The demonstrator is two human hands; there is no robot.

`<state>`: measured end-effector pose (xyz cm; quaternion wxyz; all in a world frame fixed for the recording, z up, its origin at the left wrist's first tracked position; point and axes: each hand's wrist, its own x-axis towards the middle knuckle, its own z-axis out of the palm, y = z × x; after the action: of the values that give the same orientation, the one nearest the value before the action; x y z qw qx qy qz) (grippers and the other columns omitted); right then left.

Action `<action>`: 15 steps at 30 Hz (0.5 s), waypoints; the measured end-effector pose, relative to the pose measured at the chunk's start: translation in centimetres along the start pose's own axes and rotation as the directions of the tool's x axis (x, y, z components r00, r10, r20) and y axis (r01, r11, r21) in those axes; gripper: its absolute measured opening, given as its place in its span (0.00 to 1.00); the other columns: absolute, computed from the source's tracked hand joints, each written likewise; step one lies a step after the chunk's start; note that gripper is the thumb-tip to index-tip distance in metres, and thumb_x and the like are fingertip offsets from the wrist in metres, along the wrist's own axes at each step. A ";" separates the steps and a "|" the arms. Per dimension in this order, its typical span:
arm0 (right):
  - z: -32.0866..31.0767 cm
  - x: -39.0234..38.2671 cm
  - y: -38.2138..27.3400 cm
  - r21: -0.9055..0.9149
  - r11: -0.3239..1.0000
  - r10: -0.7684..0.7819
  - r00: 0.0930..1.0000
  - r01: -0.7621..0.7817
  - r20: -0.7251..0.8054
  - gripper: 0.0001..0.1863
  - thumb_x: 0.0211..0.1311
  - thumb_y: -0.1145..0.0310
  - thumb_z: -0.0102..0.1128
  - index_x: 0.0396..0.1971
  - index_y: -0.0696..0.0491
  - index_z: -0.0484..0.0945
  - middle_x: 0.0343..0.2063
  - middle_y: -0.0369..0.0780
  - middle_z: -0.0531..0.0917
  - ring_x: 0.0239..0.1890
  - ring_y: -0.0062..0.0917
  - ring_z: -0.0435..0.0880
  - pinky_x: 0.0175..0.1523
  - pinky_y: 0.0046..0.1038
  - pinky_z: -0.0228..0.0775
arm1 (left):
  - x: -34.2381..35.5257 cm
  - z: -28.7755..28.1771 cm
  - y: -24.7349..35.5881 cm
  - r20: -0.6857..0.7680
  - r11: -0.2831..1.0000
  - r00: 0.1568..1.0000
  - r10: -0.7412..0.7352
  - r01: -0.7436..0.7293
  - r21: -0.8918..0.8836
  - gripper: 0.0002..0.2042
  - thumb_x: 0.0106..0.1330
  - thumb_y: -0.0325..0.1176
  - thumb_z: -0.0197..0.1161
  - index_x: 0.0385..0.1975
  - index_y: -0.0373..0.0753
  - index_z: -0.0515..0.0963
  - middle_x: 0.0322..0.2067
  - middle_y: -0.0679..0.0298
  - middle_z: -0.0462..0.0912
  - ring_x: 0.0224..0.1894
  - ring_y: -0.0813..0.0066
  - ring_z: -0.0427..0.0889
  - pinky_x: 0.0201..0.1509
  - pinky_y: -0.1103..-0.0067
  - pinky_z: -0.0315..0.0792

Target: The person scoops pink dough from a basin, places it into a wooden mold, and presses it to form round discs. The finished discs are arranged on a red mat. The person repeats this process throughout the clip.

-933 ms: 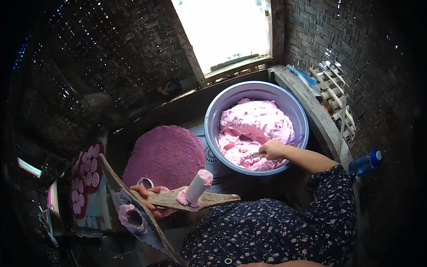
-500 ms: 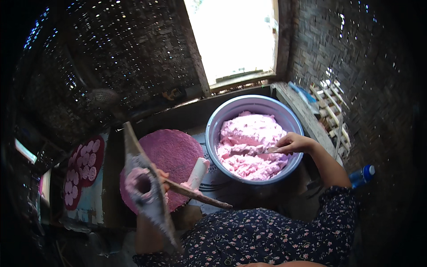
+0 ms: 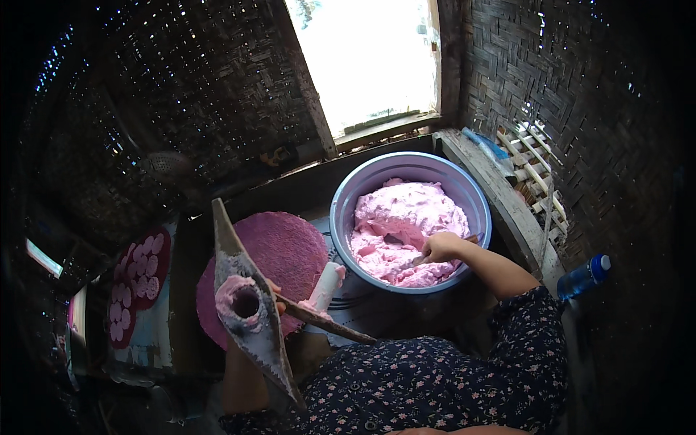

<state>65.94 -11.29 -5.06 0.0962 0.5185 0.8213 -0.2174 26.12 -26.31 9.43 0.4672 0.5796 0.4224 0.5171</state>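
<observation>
My left hand (image 3: 279,296) is mostly hidden behind a pointed wooden press (image 3: 267,341), its fingers wrapped round it. The press has a round hole rimmed with pink dough. From its side slants a wooden lever (image 3: 341,330) with a white cylindrical plunger (image 3: 325,288), smeared with dough. Closed round a wooden-handled tool (image 3: 474,238), my right hand (image 3: 441,248) is low inside a blue-grey plastic basin (image 3: 480,196). Soft pink dough (image 3: 409,203) is heaped in the basin. The tool's working end is largely hidden by hand and dough, so its exact kind is unclear.
A round reddish-pink mat (image 3: 286,243) lies behind the press. Further left, pale pink flower-like rounds sit on dark red discs (image 3: 165,250). A wooden beam (image 3: 493,192) runs right of the basin. A blue bottle (image 3: 583,279) stands at the right, below woven walls.
My right hand has moved left and down into the basin with the tool, and a hollow has opened in the dough. The press has turned slightly, showing its hole more squarely.
</observation>
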 end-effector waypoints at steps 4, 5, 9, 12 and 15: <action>-1.1 2.6 -0.2 -0.258 0.955 0.111 0.982 -0.147 -0.150 0.11 0.45 0.59 0.60 0.27 0.47 0.85 0.27 0.42 0.84 0.34 0.35 0.83 0.38 0.36 0.74 | -1.0 -1.6 -0.2 -0.012 0.997 0.998 0.059 -0.058 0.058 0.05 0.62 0.28 0.57 0.30 0.37 0.67 0.23 0.70 0.71 0.23 0.84 0.73 0.33 0.84 0.74; -1.3 3.7 -0.8 -0.297 0.946 0.084 0.982 -0.133 -0.172 0.11 0.46 0.59 0.60 0.26 0.49 0.84 0.26 0.42 0.84 0.33 0.35 0.83 0.37 0.36 0.74 | -1.2 -1.9 -0.5 -0.018 0.997 0.998 0.060 -0.059 0.058 0.05 0.62 0.27 0.58 0.30 0.37 0.67 0.23 0.70 0.71 0.23 0.84 0.73 0.33 0.84 0.74; -1.3 8.3 -4.2 -0.437 0.894 -0.190 0.966 0.096 -0.178 0.08 0.46 0.64 0.56 0.17 0.51 0.81 0.23 0.41 0.83 0.29 0.33 0.83 0.32 0.34 0.73 | -1.4 -2.4 -1.6 -0.025 0.997 0.998 0.063 -0.061 0.049 0.06 0.60 0.27 0.59 0.30 0.36 0.68 0.24 0.69 0.72 0.24 0.83 0.74 0.33 0.84 0.74; -0.3 9.4 -6.7 -0.589 0.783 -0.374 0.908 0.200 -0.190 0.08 0.46 0.70 0.54 0.15 0.49 0.81 0.20 0.39 0.83 0.25 0.27 0.83 0.29 0.30 0.72 | -0.6 -2.0 -1.9 -0.010 0.997 0.998 0.064 -0.063 0.045 0.06 0.59 0.27 0.60 0.30 0.35 0.69 0.24 0.68 0.73 0.24 0.82 0.75 0.33 0.84 0.75; -0.1 7.5 -7.6 -0.682 0.648 -0.604 0.774 0.339 -0.189 0.11 0.44 0.66 0.55 0.06 0.46 0.76 0.13 0.37 0.79 0.17 0.28 0.78 0.28 0.30 0.66 | 0.3 -1.7 -2.4 0.011 0.997 0.998 0.062 -0.063 0.036 0.07 0.58 0.26 0.60 0.30 0.35 0.69 0.25 0.67 0.74 0.24 0.81 0.75 0.33 0.84 0.75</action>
<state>55.86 -8.00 -5.89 0.0273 0.2529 0.9547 0.1544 24.49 -25.33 7.24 0.4424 0.6033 0.4110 0.5209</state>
